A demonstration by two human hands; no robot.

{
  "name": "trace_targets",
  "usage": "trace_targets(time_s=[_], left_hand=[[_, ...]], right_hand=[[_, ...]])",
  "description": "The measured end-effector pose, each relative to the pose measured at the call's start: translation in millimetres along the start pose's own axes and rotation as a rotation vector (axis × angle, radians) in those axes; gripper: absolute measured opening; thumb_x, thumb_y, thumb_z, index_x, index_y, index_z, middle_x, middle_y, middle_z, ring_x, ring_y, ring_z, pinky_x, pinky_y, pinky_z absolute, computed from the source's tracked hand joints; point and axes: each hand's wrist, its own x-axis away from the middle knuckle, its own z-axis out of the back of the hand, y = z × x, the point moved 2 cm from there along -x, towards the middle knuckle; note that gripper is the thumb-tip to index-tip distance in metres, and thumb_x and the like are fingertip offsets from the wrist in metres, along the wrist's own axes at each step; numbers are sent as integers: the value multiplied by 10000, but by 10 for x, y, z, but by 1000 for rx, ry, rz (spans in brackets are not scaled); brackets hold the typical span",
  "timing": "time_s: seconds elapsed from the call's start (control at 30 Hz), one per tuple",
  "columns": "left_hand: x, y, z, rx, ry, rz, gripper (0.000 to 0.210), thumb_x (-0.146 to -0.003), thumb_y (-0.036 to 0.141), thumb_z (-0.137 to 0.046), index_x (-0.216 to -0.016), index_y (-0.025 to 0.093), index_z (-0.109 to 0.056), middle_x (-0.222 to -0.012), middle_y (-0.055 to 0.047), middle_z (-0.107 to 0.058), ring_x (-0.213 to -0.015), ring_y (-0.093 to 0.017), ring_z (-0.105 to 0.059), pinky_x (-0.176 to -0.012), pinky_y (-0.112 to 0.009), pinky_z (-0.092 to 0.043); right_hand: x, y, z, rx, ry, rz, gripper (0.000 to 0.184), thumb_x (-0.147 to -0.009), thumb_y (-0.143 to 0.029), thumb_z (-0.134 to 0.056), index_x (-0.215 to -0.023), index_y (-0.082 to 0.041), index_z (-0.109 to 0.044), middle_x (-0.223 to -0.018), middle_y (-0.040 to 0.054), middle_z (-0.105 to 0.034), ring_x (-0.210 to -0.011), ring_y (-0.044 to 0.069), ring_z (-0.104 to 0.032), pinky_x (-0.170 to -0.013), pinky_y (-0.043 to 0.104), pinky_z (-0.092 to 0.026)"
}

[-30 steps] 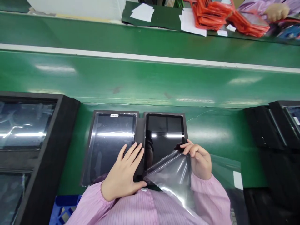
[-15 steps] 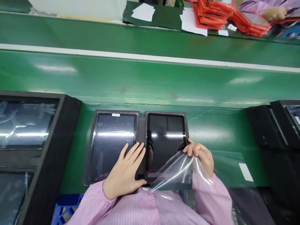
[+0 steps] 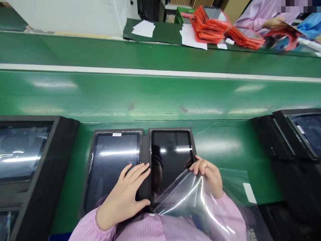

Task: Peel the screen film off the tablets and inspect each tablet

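Two dark screen panels lie side by side in a black foam tray (image 3: pixel 146 147). The left panel (image 3: pixel 117 147) carries a small white label at its top edge. My left hand (image 3: pixel 125 192) rests with fingers spread over that panel's lower right and the foam between the two. Pinched in my right hand (image 3: pixel 207 174) is a clear plastic film (image 3: pixel 185 194), peeled back diagonally across the lower part of the right panel (image 3: pixel 170 147). The panel's upper surface is bare and glossy. The film drapes over my right forearm.
A large black foam tray (image 3: pixel 62 157) with film-covered screens stands at left. Stacked black trays (image 3: pixel 273 137) are at right. Another clear sheet with a white label (image 3: pixel 250 193) lies nearby. Across the green bench are red-wrapped panels (image 3: pixel 209 26), papers (image 3: pixel 144 28) and a co-worker's hand (image 3: pixel 274 23).
The view has tilted up slightly, so everything sits lower in it. My right hand still grips the film, which now billows wider over my forearm. My left hand stays spread in place.
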Motion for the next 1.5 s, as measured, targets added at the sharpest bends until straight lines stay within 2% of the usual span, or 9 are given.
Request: trace_targets(time_s=[0.4, 0.87, 1.13, 1.2, 1.27, 1.33, 1.4, 1.43, 1.5], left_hand=[[-45, -100, -25, 31, 102, -9, 530, -848, 293, -663, -1350, 281, -496, -1370, -25, -636, -1264, -253, -591, -1074, -509, -420], [-77, -140, -34, -109, 241, -140, 426, -882, 360, -626, -1293, 259, -572, -1290, -7, -688, -1151, -225, -650, -1006, -415, -400], [-44, -189, -117, -43, 181, -61, 350, -928, 340, -590, -1274, 294, -611, -1315, -28, -678, -1193, -241, -638, -1036, -446, -436], [-53, -189, -124, -5, 159, -34, 325, -948, 304, -561, -1266, 300, -625, -1314, -34, -679, -1206, -245, -633, -1039, -464, -456], [-69, -180, -116, 29, 152, -8, 313, -966, 270, -526, -1258, 301, -637, -1333, -40, -667, -1234, -248, -616, -1048, -482, -469], [-80, -158, -103, 62, 166, 35, 308, -977, 247, -500, -1239, 301, -653, -1384, -48, -630, -1280, -253, -582, -1061, -493, -477], [-74, -109, -100, 95, 205, 88, 301, -982, 239, -482, -1208, 293, -674, -1442, -60, -577, -1337, -270, -529, -1072, -510, -482], [-64, -70, -109, 109, 224, 114, 303, -984, 236, -474, -1201, 288, -678, -1472, -65, -546, -1371, -278, -493, -1081, -523, -479], [-36, 33, -150, 133, 253, 186, 337, -985, 216, -444, -1240, 272, -659, -1545, -79, -459, -1453, -296, -383, -1121, -573, -433]], right_hand=[[28, 52, -4, 29, -3, 57, 345, -914, -281, -571, -579, -223, -513, -600, -58, -650, -646, 155, -636, -1088, 357, -280], [43, 64, -12, 16, -2, 35, 317, -867, -213, -534, -552, -228, -503, -572, -42, -656, -632, 178, -652, -1101, 392, -287], [46, 44, 16, 116, -13, 35, 266, -829, -185, -530, -565, -223, -545, -608, -19, -682, -658, 187, -673, -1118, 473, -313], [54, 33, -19, 182, -25, 39, 224, -846, -203, -559, -625, -222, -590, -636, -11, -694, -663, 186, -679, -1116, 499, -338], [79, 6, -86, 230, 29, 68, 78, -866, -250, -606, -900, -226, -672, -836, 30, -747, -711, 190, -697, -1067, 506, -422], [131, -44, -165, 287, 181, 127, 531, -864, -307, -661, -1368, -250, -503, -1235, 124, -676, -920, 230, -718, -1002, 502, -498], [212, -103, -241, 402, 348, 196, 930, -849, -357, -701, -1580, -280, -131, -1539, 195, -398, -1249, 308, -597, -1031, 543, -485], [258, -122, -277, 489, 396, 213, 1005, -850, -378, -705, -1597, -281, -39, -1597, 200, -292, -1370, 341, -486, -1073, 579, -443], [350, -116, -342, 685, 393, 200, 984, -878, -426, -672, -1607, -256, -33, -1628, 197, -223, -1475, 379, -318, -1130, 633, -360]])
